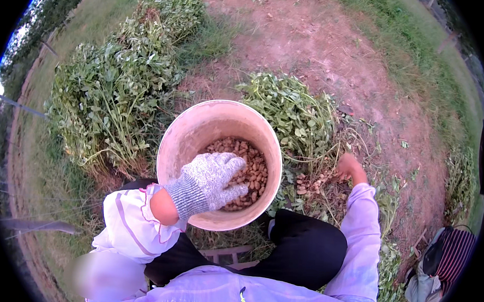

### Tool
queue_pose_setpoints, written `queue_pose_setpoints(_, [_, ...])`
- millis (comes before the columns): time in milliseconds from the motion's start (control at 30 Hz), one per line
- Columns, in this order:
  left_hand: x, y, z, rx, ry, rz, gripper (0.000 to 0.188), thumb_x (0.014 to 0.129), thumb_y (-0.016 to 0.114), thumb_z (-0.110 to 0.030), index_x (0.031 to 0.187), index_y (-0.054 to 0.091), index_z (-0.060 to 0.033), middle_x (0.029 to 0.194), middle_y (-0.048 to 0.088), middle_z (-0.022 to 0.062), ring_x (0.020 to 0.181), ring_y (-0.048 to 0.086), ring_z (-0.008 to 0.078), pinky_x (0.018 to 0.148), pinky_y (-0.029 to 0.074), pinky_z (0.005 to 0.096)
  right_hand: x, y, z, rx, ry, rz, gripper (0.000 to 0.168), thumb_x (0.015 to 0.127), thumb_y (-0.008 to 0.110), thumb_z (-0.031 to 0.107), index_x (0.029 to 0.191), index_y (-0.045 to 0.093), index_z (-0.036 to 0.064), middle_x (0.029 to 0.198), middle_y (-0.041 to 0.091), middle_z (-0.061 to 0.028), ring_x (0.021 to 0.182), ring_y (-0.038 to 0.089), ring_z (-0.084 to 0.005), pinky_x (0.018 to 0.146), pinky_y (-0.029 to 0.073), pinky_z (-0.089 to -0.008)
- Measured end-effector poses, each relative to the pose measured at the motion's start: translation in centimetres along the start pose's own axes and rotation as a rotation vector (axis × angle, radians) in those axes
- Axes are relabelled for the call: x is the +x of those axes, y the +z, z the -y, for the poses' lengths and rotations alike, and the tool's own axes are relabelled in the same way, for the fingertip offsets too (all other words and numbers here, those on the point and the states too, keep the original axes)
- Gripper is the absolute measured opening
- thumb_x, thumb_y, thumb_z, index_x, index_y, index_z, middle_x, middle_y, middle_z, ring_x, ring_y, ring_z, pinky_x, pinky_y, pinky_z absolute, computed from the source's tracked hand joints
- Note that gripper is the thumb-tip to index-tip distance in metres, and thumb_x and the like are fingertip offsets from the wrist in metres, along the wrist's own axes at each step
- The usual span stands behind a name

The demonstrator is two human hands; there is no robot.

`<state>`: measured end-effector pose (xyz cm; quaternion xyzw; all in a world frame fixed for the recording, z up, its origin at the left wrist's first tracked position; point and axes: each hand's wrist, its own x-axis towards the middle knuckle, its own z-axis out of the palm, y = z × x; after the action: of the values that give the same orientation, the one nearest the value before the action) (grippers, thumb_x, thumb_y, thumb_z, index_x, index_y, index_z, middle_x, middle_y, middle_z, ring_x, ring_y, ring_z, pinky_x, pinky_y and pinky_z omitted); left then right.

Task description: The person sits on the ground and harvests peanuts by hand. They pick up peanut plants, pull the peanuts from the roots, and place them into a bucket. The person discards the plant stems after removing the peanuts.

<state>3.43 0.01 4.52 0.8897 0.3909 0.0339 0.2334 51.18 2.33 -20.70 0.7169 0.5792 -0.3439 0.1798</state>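
My left hand [214,180], in a grey knitted glove, reaches into a white bucket [186,126] standing between my legs. Its fingers and thumb are spread above many peanuts in their shells [258,168] at the bucket's bottom; its palm is hidden. My bare right hand [350,168] is low on the right, with curled fingers, by the root end of a pulled heap of peanut plants [294,113]. A cluster of peanuts [308,183] lies on the ground just left of it. Whether that hand grips anything is unclear.
A large pile of leafy peanut plants [115,93] lies to the left. Part of a low stool [227,253] shows beneath me. Clothing or a bag [441,265] lies at the lower right. Reddish bare soil [307,36] and grass [409,41] stretch ahead.
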Motion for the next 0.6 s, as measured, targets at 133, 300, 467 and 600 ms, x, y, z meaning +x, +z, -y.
queue_pose_setpoints(133, [0.2,0.0,-0.5,0.039,-0.019,0.097,0.045,0.084,0.059,-0.040,0.112,0.055,-0.0047,0.105,0.060,0.0178,0.096,0.058,0.0351,0.084,0.047,0.0434,-2.3,6.3,5.4,0.166,0.019,-0.156,0.069,0.067,0.077,0.030,0.118,0.050,-0.007,0.107,0.059,-0.0273,0.104,0.057,-0.0349,0.091,0.045,-0.0379])
queue_pose_setpoints(300, [0.4,0.5,-0.4,0.030,0.008,0.131,0.044,0.085,0.057,-0.040,0.111,0.055,-0.0047,0.105,0.059,0.0170,0.097,0.058,0.0338,0.085,0.046,0.0429,-3.6,12.4,8.4,0.410,0.077,-0.653,0.065,0.064,0.081,0.031,0.107,0.055,-0.010,0.099,0.062,-0.0271,0.092,0.062,-0.0369,0.082,0.048,-0.0423])
queue_pose_setpoints(467, [0.4,0.5,-0.6,0.055,0.017,0.159,0.045,0.086,0.054,-0.041,0.114,0.053,-0.0057,0.104,0.059,0.0172,0.095,0.059,0.0327,0.082,0.047,0.0442,-3.1,10.1,6.2,0.709,0.114,-0.351,0.033,0.063,0.081,0.022,0.068,0.063,-0.004,0.056,0.061,-0.0141,0.053,0.061,-0.0204,0.054,0.048,-0.0343])
queue_pose_setpoints(600, [0.7,1.2,-0.4,0.069,0.034,0.143,0.047,0.086,0.053,-0.043,0.115,0.053,-0.0063,0.103,0.059,0.0174,0.093,0.059,0.0325,0.081,0.048,0.0450,-2.6,6.7,5.7,1.272,-0.097,-0.304,0.018,0.067,0.075,0.006,0.081,0.065,0.000,0.076,0.066,-0.0059,0.062,0.058,-0.0154,0.057,0.047,-0.0295])
